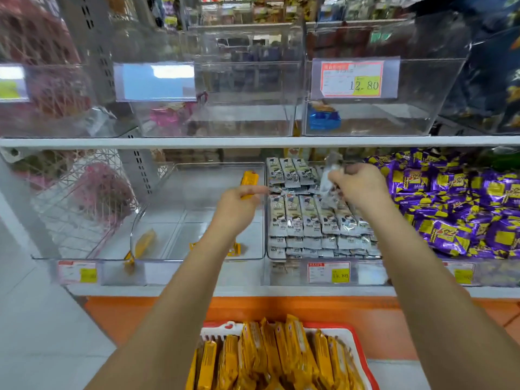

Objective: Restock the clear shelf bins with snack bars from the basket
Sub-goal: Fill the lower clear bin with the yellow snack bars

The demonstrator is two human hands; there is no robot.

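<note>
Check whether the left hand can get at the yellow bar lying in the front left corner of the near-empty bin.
Probably yes: the bin is open-topped, and nothing lies between the left hand and that corner bar. But its fingers grip a second yellow bar, which should go down first.

The white lower shelf (pixel 168 291) carries clear bins (pixel 180 215) side by side

Two hands: left hand (pixel 239 205), right hand (pixel 358 185). One basket (pixel 362 354). One yellow bar (pixel 249 177), one silver packet (pixel 328 178) held.
</note>
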